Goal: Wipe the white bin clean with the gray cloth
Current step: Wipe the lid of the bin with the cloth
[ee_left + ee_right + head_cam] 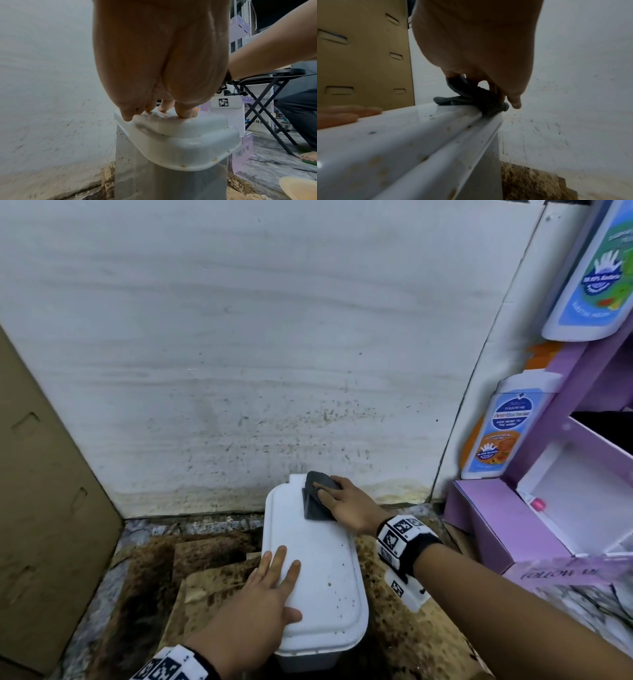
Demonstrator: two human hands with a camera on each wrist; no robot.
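Observation:
The white bin (318,577) stands on the floor against the wall with its lid closed and speckled with dirt. My left hand (284,587) lies flat on the near left part of the lid, fingers straight; the left wrist view shows its fingertips (185,113) pressing the lid (180,142). My right hand (337,498) holds the gray cloth (313,510) down on the lid's far right corner. In the right wrist view the cloth (471,98) is bunched up into that hand (479,47) and drapes over the lid's rim (419,135).
A stained white wall (239,337) rises right behind the bin. A brown cardboard box (44,508) stands at the left. A purple display stand (496,525) with bottles is at the right. Dirty cardboard (205,580) covers the floor. A folding chair (267,94) stands further right.

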